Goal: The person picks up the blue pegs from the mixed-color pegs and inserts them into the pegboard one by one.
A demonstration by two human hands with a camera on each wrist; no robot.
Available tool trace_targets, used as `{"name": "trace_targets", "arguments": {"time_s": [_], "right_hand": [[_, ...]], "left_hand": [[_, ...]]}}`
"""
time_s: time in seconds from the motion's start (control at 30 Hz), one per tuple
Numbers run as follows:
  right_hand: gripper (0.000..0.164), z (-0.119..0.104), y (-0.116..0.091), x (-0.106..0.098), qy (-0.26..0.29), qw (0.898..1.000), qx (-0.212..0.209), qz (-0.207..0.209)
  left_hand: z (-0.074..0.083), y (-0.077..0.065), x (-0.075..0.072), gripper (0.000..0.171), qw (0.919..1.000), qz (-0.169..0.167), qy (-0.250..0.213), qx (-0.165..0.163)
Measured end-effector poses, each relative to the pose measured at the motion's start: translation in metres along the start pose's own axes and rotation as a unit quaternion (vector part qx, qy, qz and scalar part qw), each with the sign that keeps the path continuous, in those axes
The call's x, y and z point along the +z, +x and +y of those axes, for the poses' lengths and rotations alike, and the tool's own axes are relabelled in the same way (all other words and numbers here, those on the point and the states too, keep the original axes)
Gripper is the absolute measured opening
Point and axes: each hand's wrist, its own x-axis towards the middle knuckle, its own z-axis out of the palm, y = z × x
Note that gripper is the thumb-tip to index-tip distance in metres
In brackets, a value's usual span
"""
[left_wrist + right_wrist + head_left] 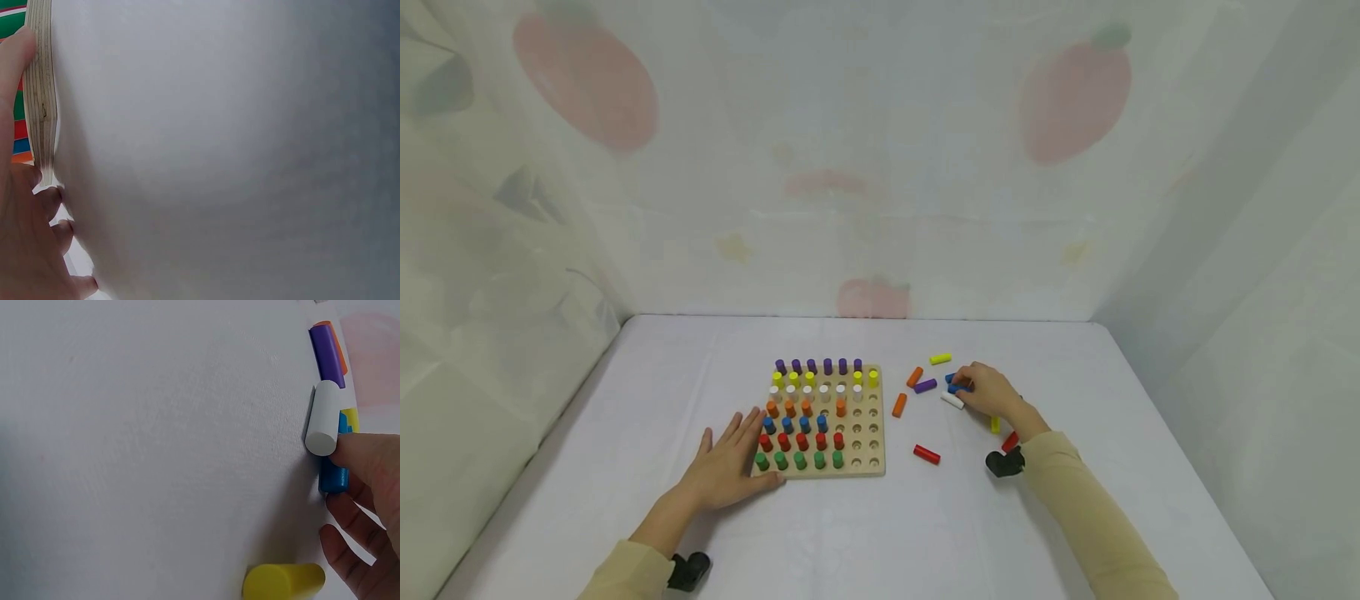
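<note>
A wooden pegboard [868, 468] lies on the table, with rows of purple, yellow, white, orange, blue, red and green pegs standing in its holes. My left hand [727, 468] rests at its near left corner, fingers spread along the left side and thumb against the front edge; in the left wrist view the thumb [17, 53] touches the board's layered edge [40, 94]. To the right of the board, my right hand [988, 392] pinches a blue peg [334, 477] between thumb and fingers, low over the table. A white peg [952, 401] lies right beside its fingertips.
Loose pegs are scattered right of the board: a purple peg [925, 386], orange pegs, a yellow peg [940, 359] and a red peg [927, 454]. Another yellow peg [996, 425] and red peg [1011, 442] lie under the right wrist. Bare holes show at the board's right side.
</note>
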Motion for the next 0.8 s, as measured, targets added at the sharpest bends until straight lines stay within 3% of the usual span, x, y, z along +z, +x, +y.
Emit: {"name": "trace_targets", "arguments": {"time_s": [0.4, 0.8], "right_hand": [[0.018, -0.0025, -0.0031, -0.0032, 0.031, 0.999, 0.023, 0.001], [0.022, -0.0096, -0.0032, -0.0098, 0.067, 0.997, 0.022, 0.042]], "left_hand": [[0.0014, -0.0019, -0.0005, 0.108, 1.0000, 0.003, -0.008, 0.002], [0.0025, -0.0015, -0.0016, 0.107, 1.0000, 0.002, -0.008, 0.000]]}}
